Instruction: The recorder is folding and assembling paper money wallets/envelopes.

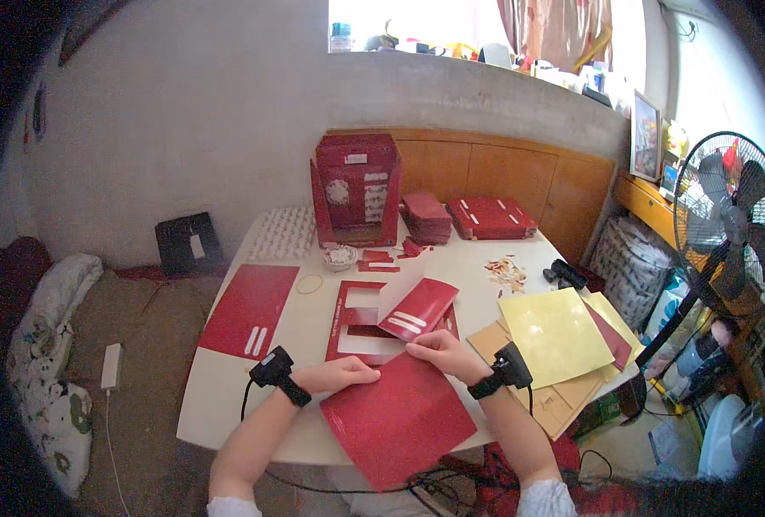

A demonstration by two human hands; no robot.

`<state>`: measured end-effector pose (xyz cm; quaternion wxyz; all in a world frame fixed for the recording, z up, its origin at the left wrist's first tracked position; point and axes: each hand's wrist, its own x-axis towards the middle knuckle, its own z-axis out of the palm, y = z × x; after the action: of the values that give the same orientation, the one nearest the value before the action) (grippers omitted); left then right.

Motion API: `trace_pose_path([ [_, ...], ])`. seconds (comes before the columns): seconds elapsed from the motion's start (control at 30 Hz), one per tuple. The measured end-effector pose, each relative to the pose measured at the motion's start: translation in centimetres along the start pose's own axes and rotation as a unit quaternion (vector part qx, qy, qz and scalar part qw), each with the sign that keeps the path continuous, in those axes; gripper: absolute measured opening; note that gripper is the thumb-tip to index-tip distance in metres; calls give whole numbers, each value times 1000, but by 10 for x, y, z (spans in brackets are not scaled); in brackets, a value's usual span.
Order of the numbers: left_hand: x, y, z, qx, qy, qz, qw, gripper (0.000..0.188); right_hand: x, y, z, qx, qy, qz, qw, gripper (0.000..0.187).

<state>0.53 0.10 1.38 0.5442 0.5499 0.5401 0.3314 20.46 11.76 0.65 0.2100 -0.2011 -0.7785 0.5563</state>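
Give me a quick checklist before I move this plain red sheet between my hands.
1. Right fingers on the red sheet: ok, pinched at its top corner.
2. Left fingers on the sheet: cannot tell; they are at its upper-left edge, but their grip is hidden.
3. Sheet wholly over the table: not ok, its lowest corner sticks out past the front edge.
4. Space beyond the top corner clear: not ok, the slotted red card sits right there.
5. Sheet clear of the yellow sheet: ok, that lies apart, to the right.
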Motion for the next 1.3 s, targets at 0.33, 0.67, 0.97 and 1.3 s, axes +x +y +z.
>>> trace_pose_path([
  [0.33,5,-2,-17,79,-94,15,992,36,0,5,-12,7,49,40,998,31],
  [0.67,10,-13,-26,70,-104,30,992,33,2,9,-16,-2,65,20,998,31],
  [0.97,7,-9,-30,101,-117,43,987,36,-2,0,-17,25,78,28,996,29],
  [1.3,6,-11,-37,61,-122,71,988,31,2,10,-24,67,108,7,992,28],
])
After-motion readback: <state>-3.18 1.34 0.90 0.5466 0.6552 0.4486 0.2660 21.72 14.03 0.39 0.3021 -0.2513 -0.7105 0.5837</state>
